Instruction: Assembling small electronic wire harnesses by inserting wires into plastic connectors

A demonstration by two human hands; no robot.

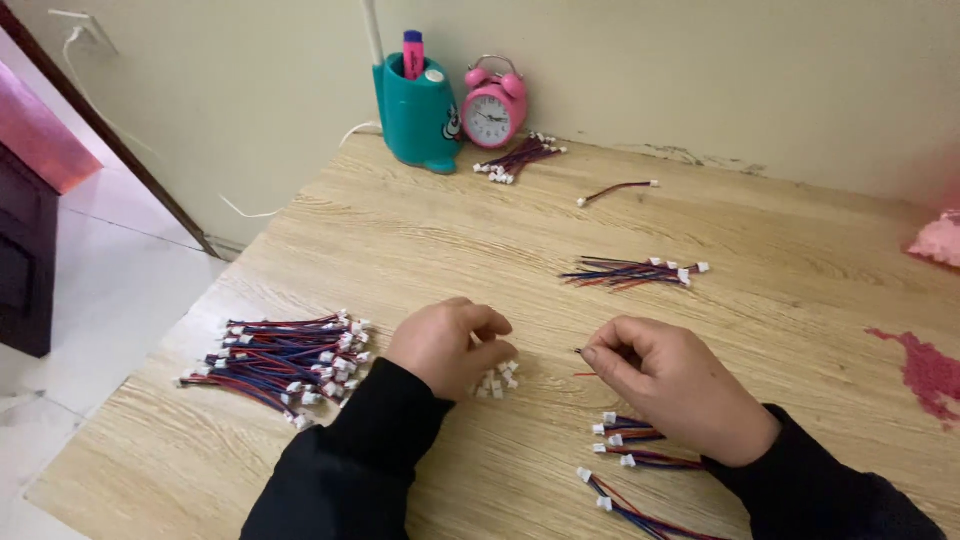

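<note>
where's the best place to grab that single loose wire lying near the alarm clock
Pinch the single wire from above at the middle of its thin red-and-blue strands. It lies flat on the table with bare wood all around. The white connector at its right end is small, a poorer grip.

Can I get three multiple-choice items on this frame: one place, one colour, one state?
1. Where is the biggest pile of wire leads?
A. Beside the left hand
B. Against the wall
C. On the floor

2. What colour is the alarm clock?
A. Teal
B. Pink
C. White

3. What is the right hand doing?
A. Lying flat and open
B. Pinching a thin wire
C. Holding the clock

Answers:
A, it lies on the table just outside the left hand.
B, pink body with a white face.
B, fingertips closed on the wire end.
</note>
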